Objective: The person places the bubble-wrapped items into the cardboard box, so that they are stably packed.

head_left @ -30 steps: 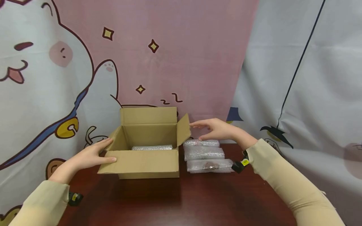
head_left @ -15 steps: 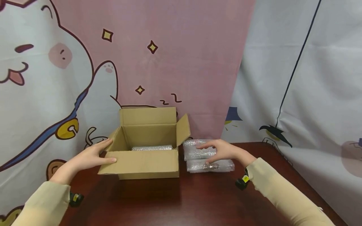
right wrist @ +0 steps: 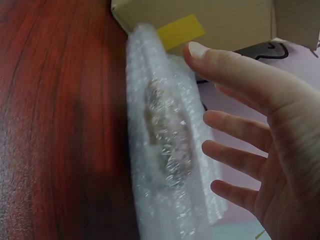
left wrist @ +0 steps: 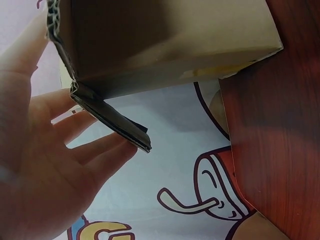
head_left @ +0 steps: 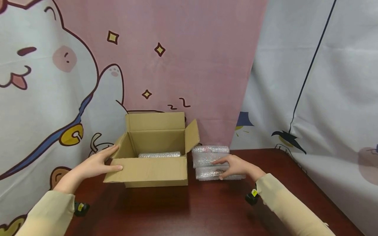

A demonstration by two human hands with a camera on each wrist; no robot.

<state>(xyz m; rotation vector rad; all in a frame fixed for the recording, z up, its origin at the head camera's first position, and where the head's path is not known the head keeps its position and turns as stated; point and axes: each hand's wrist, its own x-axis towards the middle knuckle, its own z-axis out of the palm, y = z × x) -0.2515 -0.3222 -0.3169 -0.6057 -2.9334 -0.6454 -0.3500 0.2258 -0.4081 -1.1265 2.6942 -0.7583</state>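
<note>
An opened cardboard box [head_left: 157, 186] stands on the table with its flaps spread, and a bubble-wrapped package [head_left: 159, 154] shows inside. My left hand [head_left: 95, 165] holds the box's left corner, its thumb on the front flap [head_left: 150, 169] and its fingers behind the left flap [left wrist: 112, 117]. Beside the box, several bubble-wrapped packages [head_left: 210, 149] lie in a row. Over the nearest package [right wrist: 165, 135], my right hand [head_left: 236, 166] hovers, thumb and fingers apart with nothing between them. Something brownish shows through that package's wrap.
The dark red wooden table [head_left: 206, 209] reaches back to a printed cloth backdrop [head_left: 206, 65]. At the right hangs a pale cloth [head_left: 325, 108]. Yellow tape [right wrist: 182, 31] is stuck on the box's side near the packages.
My right hand has come from beside the box's right flap, down and toward me, to the nearest bubble-wrapped package. The left hand stays at the box's corner.
</note>
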